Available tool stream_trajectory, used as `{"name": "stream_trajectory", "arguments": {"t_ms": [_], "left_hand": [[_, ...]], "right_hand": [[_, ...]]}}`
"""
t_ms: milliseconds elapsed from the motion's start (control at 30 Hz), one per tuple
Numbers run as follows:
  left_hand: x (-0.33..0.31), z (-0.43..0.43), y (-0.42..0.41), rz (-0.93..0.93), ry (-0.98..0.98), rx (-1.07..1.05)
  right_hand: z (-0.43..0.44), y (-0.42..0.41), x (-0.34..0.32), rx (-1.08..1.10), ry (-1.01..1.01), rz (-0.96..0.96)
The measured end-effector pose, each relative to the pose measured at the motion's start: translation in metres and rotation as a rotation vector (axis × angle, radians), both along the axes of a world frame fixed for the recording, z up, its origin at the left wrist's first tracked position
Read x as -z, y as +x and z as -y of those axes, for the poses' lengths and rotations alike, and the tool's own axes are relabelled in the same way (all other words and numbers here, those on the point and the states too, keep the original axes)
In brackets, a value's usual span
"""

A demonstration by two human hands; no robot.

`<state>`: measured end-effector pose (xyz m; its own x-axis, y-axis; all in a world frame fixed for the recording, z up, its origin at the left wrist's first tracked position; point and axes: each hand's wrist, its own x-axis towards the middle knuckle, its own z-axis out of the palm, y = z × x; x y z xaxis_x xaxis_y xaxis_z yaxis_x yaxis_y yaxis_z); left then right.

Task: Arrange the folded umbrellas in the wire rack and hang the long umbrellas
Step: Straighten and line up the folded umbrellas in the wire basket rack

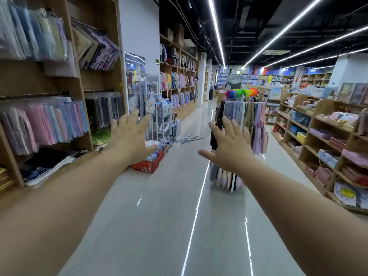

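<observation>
Left hand (131, 136) and right hand (229, 146) spread, holding nothing. Folded umbrellas (163, 127) in far wire rack (159, 114) probably light, stiff, slick-sleeved; grab mid-body.

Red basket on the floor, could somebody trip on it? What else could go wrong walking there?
Maybe. The basket sits on the floor right before the rack, so a foot could catch it. Loose metal pieces lie on the floor beside the rack, another likely trip. The left hand and right hand are empty, but the clothes stand narrows the aisle, so anything long carried past might snag.
</observation>
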<state>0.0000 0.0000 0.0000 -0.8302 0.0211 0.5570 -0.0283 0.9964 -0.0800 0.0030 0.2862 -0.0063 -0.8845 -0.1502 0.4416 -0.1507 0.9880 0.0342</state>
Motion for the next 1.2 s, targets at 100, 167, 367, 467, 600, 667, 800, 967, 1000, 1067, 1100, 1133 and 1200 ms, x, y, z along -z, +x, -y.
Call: {"name": "stream_trajectory", "arguments": {"t_ms": [100,167,367,467,600,667,800,967,1000,1067,1100,1133,1200], "left_hand": [[0.008,0.016,-0.056,-0.003,0.019,-0.005],[0.014,0.026,-0.097,0.012,0.050,0.018],[0.015,0.053,-0.212,0.073,0.076,0.089],[0.014,0.065,-0.265,0.080,0.064,0.093],[0.023,0.072,-0.344,0.133,0.051,0.069],[0.031,0.070,-0.387,0.161,0.057,0.051],[0.044,0.053,-0.477,0.182,0.055,0.038],[0.050,0.020,-0.591,0.242,0.024,0.011],[0.051,0.015,-0.613,0.251,0.020,0.003],[0.054,0.008,-0.655,0.268,0.039,-0.013],[0.056,0.006,-0.676,0.277,0.053,-0.023],[0.060,0.003,-0.698,0.290,0.065,-0.032],[0.069,0.001,-0.740,0.323,0.071,-0.036]], "right_hand": [[0.014,-0.048,0.005,0.016,0.075,0.015],[0.024,-0.086,0.006,0.024,0.059,0.022],[0.063,-0.200,0.011,0.073,0.001,0.090],[0.076,-0.253,0.017,0.066,-0.026,0.083],[0.080,-0.333,0.025,0.048,-0.025,0.082],[0.075,-0.378,0.032,0.042,-0.042,0.076],[0.055,-0.476,0.049,0.043,-0.065,0.086],[0.026,-0.603,0.058,0.030,-0.066,0.138],[0.022,-0.628,0.059,0.022,-0.054,0.148],[0.015,-0.675,0.060,-0.005,-0.022,0.156],[0.013,-0.699,0.062,-0.018,-0.003,0.158],[0.012,-0.722,0.065,-0.032,0.011,0.164],[0.012,-0.766,0.074,-0.044,0.024,0.186]]}}
